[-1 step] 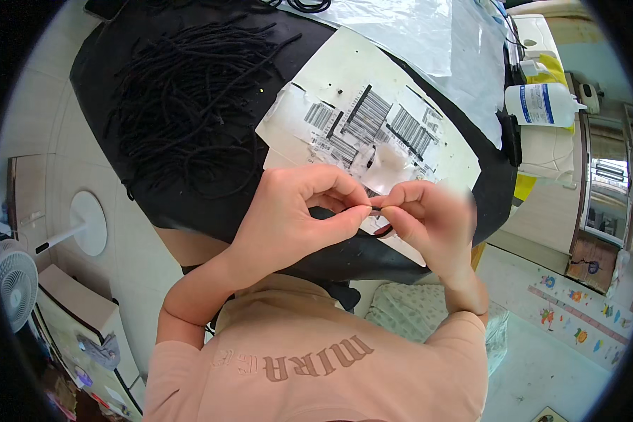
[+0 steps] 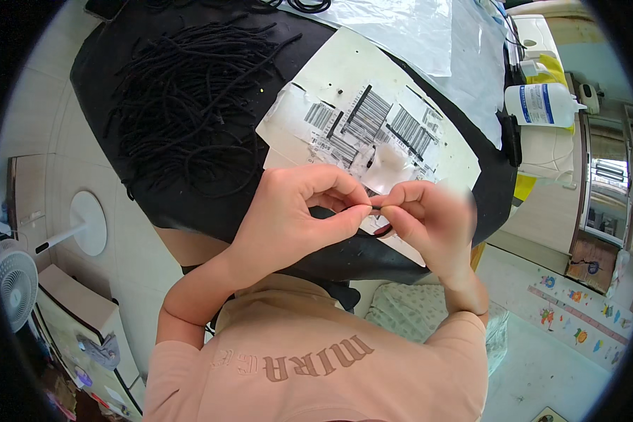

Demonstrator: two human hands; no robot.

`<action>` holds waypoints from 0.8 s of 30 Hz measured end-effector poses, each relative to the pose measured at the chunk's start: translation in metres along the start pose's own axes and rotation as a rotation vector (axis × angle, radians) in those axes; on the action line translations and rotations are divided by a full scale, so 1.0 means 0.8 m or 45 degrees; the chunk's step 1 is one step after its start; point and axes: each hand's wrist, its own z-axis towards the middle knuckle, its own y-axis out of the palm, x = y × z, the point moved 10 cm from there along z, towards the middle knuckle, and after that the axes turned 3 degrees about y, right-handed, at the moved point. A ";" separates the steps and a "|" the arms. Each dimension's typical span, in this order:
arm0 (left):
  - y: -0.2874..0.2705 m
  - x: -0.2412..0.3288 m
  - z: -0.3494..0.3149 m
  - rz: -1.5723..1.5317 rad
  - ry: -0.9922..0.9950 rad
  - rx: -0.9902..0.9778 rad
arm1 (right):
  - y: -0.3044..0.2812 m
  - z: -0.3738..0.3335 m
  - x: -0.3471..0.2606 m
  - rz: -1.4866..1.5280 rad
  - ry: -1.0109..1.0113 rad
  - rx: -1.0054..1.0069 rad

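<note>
My left hand [image 2: 288,221] and my right hand [image 2: 432,218] meet over the near edge of the table. Thumb and fingers of each pinch a thin black cord [image 2: 376,207], and only a short stretch of it shows between the fingertips. Part of a cord also curves out below the right fingers. Beneath the hands lies a pale cardboard sheet [image 2: 344,63] with barcode labels and a whitish, glossy patch [image 2: 390,170] on it. To the left, a big heap of black cords [image 2: 190,105] is spread on the black table cover [image 2: 91,77].
Clear plastic sheeting [image 2: 401,28] covers the table's far side. A white squeeze bottle [image 2: 541,105] with a blue-edged label stands at the right, near a black object [image 2: 511,141]. A white fan [image 2: 15,285] and a round white base [image 2: 90,224] are on the left.
Hardly anything differs. Both hands keep their place and their pinch on the black cord, with slightly more cord showing between the fingertips.
</note>
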 end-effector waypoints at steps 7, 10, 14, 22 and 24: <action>-0.002 -0.001 -0.001 -0.041 0.014 0.011 | 0.003 0.004 -0.002 0.017 0.026 0.008; -0.002 -0.001 -0.002 -0.045 0.027 0.002 | 0.004 0.003 -0.008 -0.020 -0.008 0.005; 0.003 0.003 -0.002 -0.120 0.055 -0.070 | 0.002 -0.002 -0.020 -0.245 -0.074 0.019; 0.010 0.009 -0.003 -0.743 0.056 -0.243 | 0.013 0.023 -0.056 -0.035 -0.280 -0.080; 0.012 0.007 -0.004 -0.872 0.026 -0.223 | 0.034 0.032 -0.040 0.152 -0.072 -0.273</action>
